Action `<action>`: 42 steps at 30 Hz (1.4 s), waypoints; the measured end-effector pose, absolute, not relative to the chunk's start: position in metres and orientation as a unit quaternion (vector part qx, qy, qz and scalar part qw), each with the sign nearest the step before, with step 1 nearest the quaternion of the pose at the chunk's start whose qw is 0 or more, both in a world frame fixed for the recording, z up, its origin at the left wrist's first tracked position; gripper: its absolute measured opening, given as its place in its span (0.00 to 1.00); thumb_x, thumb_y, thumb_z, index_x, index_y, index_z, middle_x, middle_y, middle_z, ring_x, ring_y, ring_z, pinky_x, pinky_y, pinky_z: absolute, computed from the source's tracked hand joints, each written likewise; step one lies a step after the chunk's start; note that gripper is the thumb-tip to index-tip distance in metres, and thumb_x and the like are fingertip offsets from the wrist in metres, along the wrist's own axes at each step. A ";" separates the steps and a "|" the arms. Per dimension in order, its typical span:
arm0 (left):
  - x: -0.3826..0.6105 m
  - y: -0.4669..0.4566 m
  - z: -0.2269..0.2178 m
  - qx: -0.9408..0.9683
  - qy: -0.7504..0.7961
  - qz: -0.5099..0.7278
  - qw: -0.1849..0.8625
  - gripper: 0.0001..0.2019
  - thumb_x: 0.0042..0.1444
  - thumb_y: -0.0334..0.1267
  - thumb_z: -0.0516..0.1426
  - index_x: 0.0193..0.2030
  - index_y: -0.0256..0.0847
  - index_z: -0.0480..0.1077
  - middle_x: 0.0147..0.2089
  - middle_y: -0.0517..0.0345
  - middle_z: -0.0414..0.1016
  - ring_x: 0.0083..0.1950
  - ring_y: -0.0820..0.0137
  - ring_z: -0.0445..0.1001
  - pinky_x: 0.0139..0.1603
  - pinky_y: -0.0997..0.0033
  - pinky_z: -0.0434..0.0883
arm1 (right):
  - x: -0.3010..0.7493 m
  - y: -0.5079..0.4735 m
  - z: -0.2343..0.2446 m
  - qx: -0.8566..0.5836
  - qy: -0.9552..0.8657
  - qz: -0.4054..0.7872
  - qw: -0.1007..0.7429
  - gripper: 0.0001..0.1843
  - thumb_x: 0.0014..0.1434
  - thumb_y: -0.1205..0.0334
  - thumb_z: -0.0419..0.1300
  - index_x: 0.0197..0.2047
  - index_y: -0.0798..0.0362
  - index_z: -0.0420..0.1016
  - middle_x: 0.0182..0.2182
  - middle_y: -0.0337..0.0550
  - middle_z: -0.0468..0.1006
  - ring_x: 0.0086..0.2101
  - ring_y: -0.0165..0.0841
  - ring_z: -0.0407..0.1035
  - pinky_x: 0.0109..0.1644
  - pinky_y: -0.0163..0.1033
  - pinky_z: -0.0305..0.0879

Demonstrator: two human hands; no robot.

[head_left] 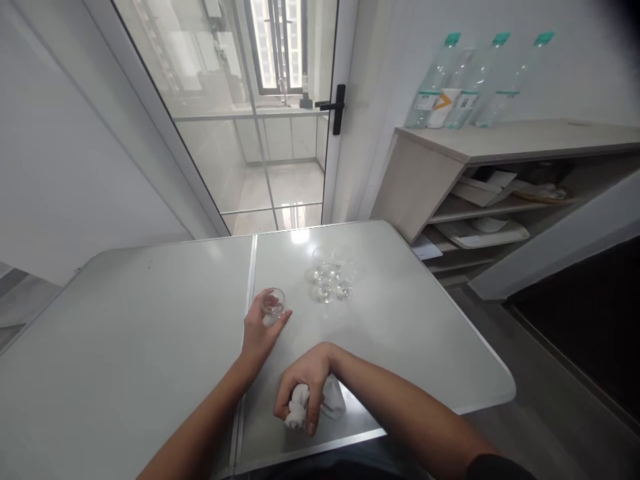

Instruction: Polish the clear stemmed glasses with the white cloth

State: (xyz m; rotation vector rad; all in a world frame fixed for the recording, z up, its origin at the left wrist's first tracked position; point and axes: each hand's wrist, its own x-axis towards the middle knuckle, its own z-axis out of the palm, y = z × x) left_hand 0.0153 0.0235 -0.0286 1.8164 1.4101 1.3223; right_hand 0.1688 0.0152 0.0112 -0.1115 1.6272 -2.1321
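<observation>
My left hand [260,325] curls around a small clear glass [274,304] near the metal seam in the table, with fingers behind it and thumb at its near side. Whether the glass touches the tabletop I cannot tell. Close to the front edge, my right hand [306,380] is closed on a crumpled white cloth [299,405]. Part of that cloth spreads out behind the wrist on the table. Several clear stemmed glasses [326,291] stand grouped beyond my hands, right of the held glass; their transparent outlines overlap.
The pale glossy table [165,333] has a metal rim and a rounded right corner. Behind it is a glazed door with a black handle [339,110]. A wooden shelf unit [435,160] at the right bears plastic bottles [465,100] and a paper cup [443,109].
</observation>
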 end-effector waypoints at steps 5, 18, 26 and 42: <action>0.041 0.015 -0.028 0.716 0.477 0.431 0.272 0.21 0.57 0.36 0.66 0.56 0.44 0.69 0.43 0.56 0.79 0.45 0.67 0.81 0.48 0.64 0.80 | 0.168 0.015 0.024 -0.072 0.585 -0.775 0.227 0.25 0.20 0.58 0.84 0.22 0.53 0.77 0.19 0.31 0.72 0.20 0.28 0.66 0.23 0.32 0.63; 0.107 0.030 -0.021 0.771 0.497 0.306 0.254 0.09 0.52 0.42 0.69 0.33 0.42 0.76 0.29 0.60 0.82 0.28 0.69 0.79 0.32 0.73 0.71 | 0.172 0.012 0.031 -0.201 0.609 -0.750 0.164 0.21 0.24 0.58 0.83 0.21 0.56 0.80 0.21 0.33 0.73 0.26 0.33 0.71 0.33 0.33 0.71; 0.123 0.033 -0.020 0.792 0.502 0.267 0.223 0.16 0.55 0.46 0.67 0.22 0.41 0.72 0.19 0.61 0.73 0.22 0.73 0.69 0.27 0.73 0.63 | 0.174 0.010 0.023 -0.178 0.602 -0.757 0.179 0.17 0.32 0.64 0.83 0.21 0.56 0.79 0.21 0.33 0.73 0.26 0.29 0.69 0.33 0.31 0.68; 0.118 0.025 0.115 0.902 0.350 0.247 0.059 0.13 0.59 0.35 0.64 0.50 0.48 0.75 0.59 0.49 0.71 0.59 0.54 0.72 0.58 0.48 0.73 | 0.182 0.011 0.017 -0.098 0.625 -0.759 0.154 0.21 0.29 0.56 0.82 0.25 0.49 0.78 0.20 0.27 0.73 0.20 0.27 0.66 0.25 0.32 0.64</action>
